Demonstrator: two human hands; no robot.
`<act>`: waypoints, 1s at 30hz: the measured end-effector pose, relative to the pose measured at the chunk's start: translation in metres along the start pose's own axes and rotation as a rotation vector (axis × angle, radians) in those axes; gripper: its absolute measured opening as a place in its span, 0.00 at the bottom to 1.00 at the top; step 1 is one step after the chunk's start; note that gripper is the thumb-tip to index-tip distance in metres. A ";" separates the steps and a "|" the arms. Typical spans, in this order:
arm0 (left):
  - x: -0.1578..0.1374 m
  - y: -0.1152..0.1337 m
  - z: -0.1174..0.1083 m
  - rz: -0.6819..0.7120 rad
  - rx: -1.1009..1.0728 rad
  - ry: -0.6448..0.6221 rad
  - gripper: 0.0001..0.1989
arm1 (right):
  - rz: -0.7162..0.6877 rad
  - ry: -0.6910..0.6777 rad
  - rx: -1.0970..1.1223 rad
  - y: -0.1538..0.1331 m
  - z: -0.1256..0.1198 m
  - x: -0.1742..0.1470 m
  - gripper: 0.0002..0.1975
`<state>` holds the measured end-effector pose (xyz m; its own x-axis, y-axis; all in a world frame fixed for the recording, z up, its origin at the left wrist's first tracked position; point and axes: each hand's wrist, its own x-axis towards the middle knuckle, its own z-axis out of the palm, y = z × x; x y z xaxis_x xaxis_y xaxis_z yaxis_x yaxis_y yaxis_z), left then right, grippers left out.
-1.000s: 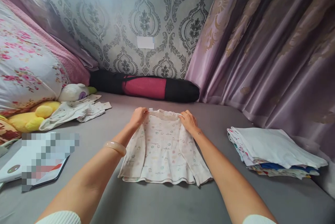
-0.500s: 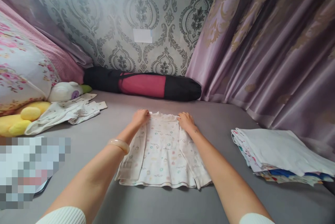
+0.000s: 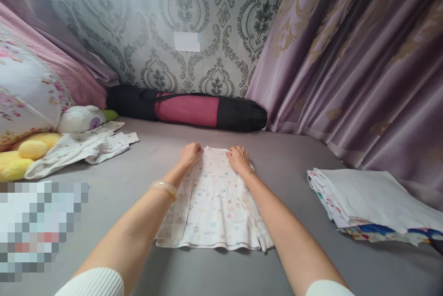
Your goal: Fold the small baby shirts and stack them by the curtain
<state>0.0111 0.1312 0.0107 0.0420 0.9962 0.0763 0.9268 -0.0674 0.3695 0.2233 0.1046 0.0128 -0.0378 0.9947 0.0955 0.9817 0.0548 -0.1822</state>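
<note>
A small white long-sleeved shirt point(image 3: 216, 199) with a pale print lies on the grey sheet, its sleeves folded in along both sides and its hem towards me. My left hand point(image 3: 191, 154) pinches the far left edge near the collar, fingers closed on the cloth. On the far right edge, my right hand point(image 3: 238, 157) has its fingers curled over the fabric by the collar; its fingertips are partly hidden. A bangle circles my left wrist.
To the right sits a stack of folded clothes point(image 3: 370, 199). A black and red roll bag point(image 3: 187, 109) lies along the wall. At left are crumpled white clothing point(image 3: 86, 146), a yellow plush toy point(image 3: 32, 150), a white plush point(image 3: 78, 118) and a blurred-out item point(image 3: 38, 227).
Both hands have moved closer together along the collar edge, and the top of the shirt is drawn narrower. The camera view has shifted slightly.
</note>
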 end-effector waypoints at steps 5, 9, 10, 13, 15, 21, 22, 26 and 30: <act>-0.002 0.003 -0.002 -0.022 0.013 -0.003 0.13 | 0.034 0.003 0.096 0.001 0.001 0.000 0.16; -0.016 0.012 -0.008 -0.033 0.087 0.004 0.15 | 0.081 -0.065 0.389 0.015 -0.010 0.002 0.16; -0.021 0.015 -0.010 -0.026 0.110 0.026 0.16 | 0.108 -0.070 0.437 0.020 -0.013 0.001 0.17; -0.034 0.025 -0.009 0.068 0.144 0.093 0.17 | 0.221 -0.068 0.511 0.040 -0.023 -0.010 0.17; -0.042 0.033 -0.004 0.176 0.112 0.091 0.16 | 0.302 -0.090 0.571 0.052 -0.029 -0.025 0.15; -0.058 0.070 0.026 0.513 -0.022 -0.067 0.11 | 0.405 -0.266 0.732 0.067 -0.047 -0.085 0.09; -0.059 0.076 0.031 0.540 -0.045 -0.068 0.10 | 0.405 -0.283 0.743 0.067 -0.050 -0.094 0.08; -0.061 0.093 0.051 0.634 -0.160 -0.025 0.11 | 0.392 -0.367 0.806 0.068 -0.062 -0.124 0.07; -0.061 0.099 0.067 0.682 -0.278 0.061 0.14 | 0.341 -0.452 0.816 0.072 -0.067 -0.147 0.08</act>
<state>0.1249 0.0677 -0.0194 0.5469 0.7238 0.4207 0.5732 -0.6900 0.4419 0.3120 -0.0434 0.0508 -0.0113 0.8987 -0.4384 0.5301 -0.3663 -0.7647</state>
